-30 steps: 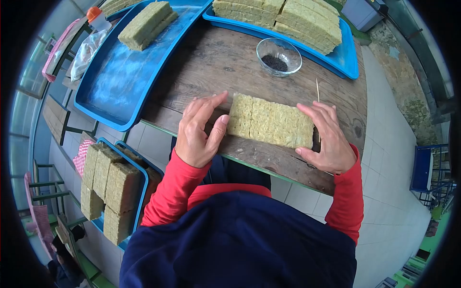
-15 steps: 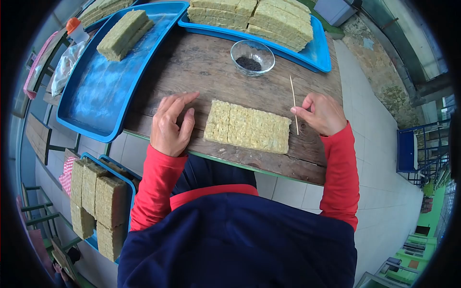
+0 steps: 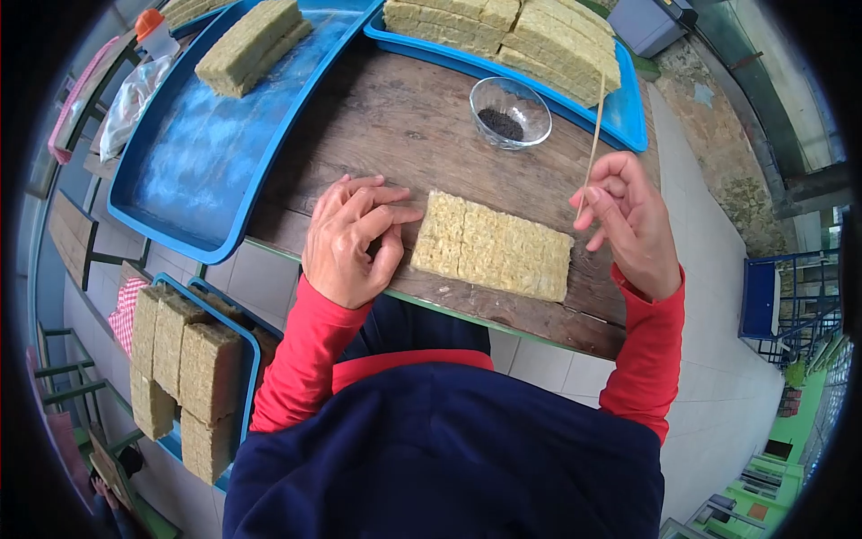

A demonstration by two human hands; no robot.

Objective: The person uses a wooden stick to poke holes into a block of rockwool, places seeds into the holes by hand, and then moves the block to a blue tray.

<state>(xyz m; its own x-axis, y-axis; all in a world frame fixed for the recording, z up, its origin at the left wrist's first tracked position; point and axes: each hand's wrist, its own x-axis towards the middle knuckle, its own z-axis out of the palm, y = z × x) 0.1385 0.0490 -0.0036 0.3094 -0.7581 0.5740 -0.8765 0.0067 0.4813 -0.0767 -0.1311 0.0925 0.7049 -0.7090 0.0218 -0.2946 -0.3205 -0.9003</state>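
Observation:
A pale yellow rockwool slab (image 3: pixel 503 247), scored across its top, lies flat on the wooden table in front of me. My right hand (image 3: pixel 633 220) is raised just beyond its right end, pinching a thin bamboo skewer (image 3: pixel 593 148) that points up and away. At the slab's left end rests my left hand (image 3: pixel 355 238), fingers apart and loosely bent, the index fingertip close to the edge; nothing shows in it. Behind the slab stands a clear glass bowl (image 3: pixel 536 126) holding a little heap of small black grains (image 3: pixel 501 124).
On the left, a blue tray (image 3: pixel 171 180) carries a rockwool block (image 3: pixel 251 47). Another blue tray (image 3: pixel 636 117) at the back holds stacked rockwool slabs (image 3: pixel 561 45). Below left, more blocks (image 3: pixel 206 377) stand in a lower tray. The table's front edge (image 3: pixel 485 316) runs close to my body.
My right hand has turned and lifted with the skewer, now tilted upward. My left hand has shifted toward the slab's left end. The whole view has shifted slightly.

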